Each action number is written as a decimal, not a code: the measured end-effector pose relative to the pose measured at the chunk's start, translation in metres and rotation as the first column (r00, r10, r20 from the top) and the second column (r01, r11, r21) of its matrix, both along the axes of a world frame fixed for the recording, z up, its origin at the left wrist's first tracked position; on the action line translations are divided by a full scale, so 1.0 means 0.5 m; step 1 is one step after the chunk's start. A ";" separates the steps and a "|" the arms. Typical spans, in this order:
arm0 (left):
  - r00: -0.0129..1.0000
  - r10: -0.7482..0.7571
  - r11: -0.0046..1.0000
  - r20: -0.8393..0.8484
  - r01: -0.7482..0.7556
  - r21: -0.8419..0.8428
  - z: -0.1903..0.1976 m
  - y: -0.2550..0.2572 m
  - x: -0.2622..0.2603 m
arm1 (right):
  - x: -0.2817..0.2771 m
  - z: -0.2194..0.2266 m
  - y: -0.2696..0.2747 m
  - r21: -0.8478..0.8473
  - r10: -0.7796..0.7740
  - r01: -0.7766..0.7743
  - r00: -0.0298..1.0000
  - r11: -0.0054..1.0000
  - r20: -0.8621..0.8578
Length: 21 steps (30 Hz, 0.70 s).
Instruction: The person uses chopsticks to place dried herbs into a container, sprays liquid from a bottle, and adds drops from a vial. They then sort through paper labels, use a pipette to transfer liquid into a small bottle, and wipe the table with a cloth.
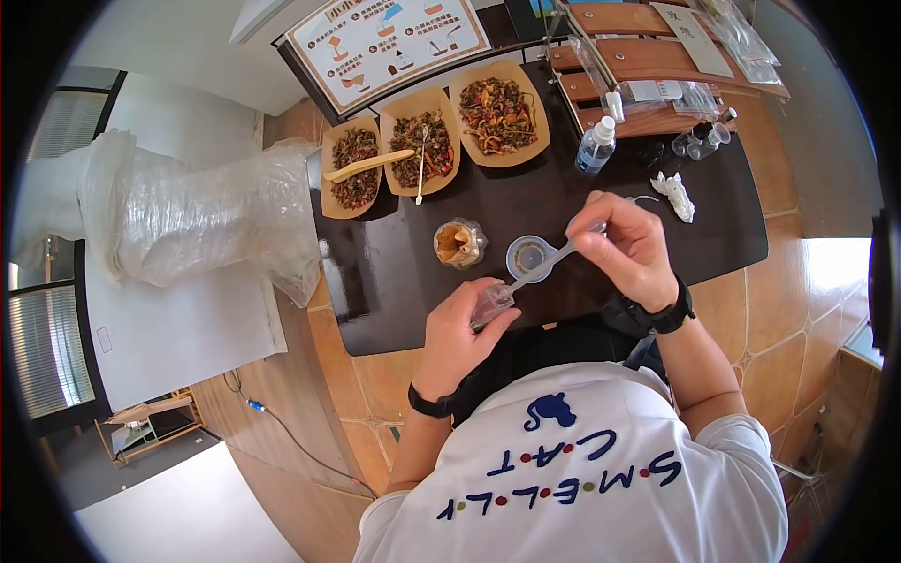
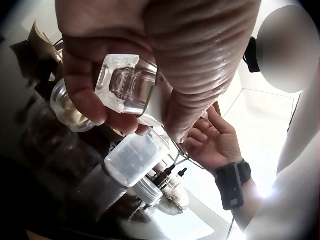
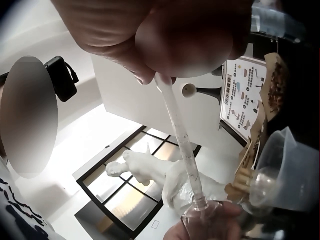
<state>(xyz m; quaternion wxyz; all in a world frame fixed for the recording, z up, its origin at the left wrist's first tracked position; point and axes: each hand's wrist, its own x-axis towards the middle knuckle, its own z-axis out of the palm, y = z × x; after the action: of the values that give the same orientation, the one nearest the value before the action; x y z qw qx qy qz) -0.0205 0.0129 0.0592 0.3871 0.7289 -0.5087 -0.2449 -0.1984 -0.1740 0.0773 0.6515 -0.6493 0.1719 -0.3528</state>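
Low in front of the body, my left hand (image 1: 452,342) grips a small, clear, thick-walled glass bottle (image 1: 492,303) between thumb and fingers. My right hand (image 1: 634,255) pinches the upper end of a translucent plastic pipette (image 3: 182,135), whose tube slants down to the bottle's mouth. Small specks or bubbles show inside the tube. Just beyond the hands on the dark table is a translucent plastic cup (image 2: 134,159) with a little inside. Left of the cup stands a clear jar (image 1: 480,246) with folded brown paper in it. The bulb is hidden by the right fingers.
Three paper trays (image 1: 456,155) of dried flowers line the table's far left side, with a wooden tool (image 1: 368,165) across two. Behind them stands an instruction board (image 1: 305,49). To the right are a spray bottle (image 1: 595,148), crumpled tissue (image 1: 674,197) and a wooden rack (image 1: 648,56).
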 end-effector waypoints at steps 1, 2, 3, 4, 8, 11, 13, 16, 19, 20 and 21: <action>1.000 -0.003 1.000 0.000 0.003 0.002 0.001 0.000 -0.001 | 0.000 -0.003 0.004 0.001 -0.001 0.001 1.000 1.000 0.000; 1.000 -0.003 1.000 0.000 0.003 0.003 0.002 -0.001 -0.001 | 0.001 -0.009 0.007 -0.025 0.018 -0.018 1.000 1.000 -0.002; 1.000 -0.012 1.000 -0.006 0.012 0.005 0.004 -0.002 -0.002 | 0.002 -0.013 0.010 -0.050 0.037 -0.037 0.999 0.998 -0.003; 1.000 -0.019 1.000 -0.011 0.019 0.008 0.005 -0.003 -0.002 | 0.005 -0.006 0.011 -0.112 0.011 -0.010 1.000 0.994 0.002; 1.000 -0.022 1.000 0.005 0.022 -0.004 0.004 -0.004 -0.003 | 0.006 -0.012 0.004 -0.078 -0.001 0.004 0.999 0.997 0.040; 1.000 -0.007 1.000 0.009 0.007 -0.015 -0.004 -0.001 0.002 | 0.005 -0.004 -0.005 -0.041 -0.050 0.053 0.996 0.998 0.070; 1.000 0.003 1.000 -0.003 -0.003 -0.003 -0.007 0.001 0.005 | 0.001 -0.004 -0.009 0.006 -0.084 0.084 0.992 0.996 0.094; 1.000 0.006 1.000 0.001 -0.006 -0.015 -0.007 0.000 0.006 | -0.004 -0.007 -0.011 0.065 -0.089 0.084 0.993 0.994 0.080; 1.000 -0.004 1.000 0.006 0.004 -0.013 -0.008 -0.001 0.006 | -0.009 -0.018 -0.012 -0.008 -0.105 0.105 0.994 0.994 0.012; 1.000 -0.004 1.000 0.006 0.004 -0.013 -0.008 -0.001 0.006 | -0.010 -0.021 -0.013 -0.076 -0.115 0.112 0.993 0.991 -0.028; 1.000 -0.004 1.000 0.009 0.004 -0.008 -0.008 -0.001 0.007 | -0.009 -0.021 -0.012 -0.075 -0.114 0.112 0.993 0.991 -0.028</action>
<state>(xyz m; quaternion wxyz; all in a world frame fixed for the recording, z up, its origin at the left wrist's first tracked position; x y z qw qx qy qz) -0.0171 0.0125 0.0550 0.3870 0.7275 -0.5130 -0.2403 -0.2028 -0.1801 0.0669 0.6032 -0.6677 0.2058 -0.3847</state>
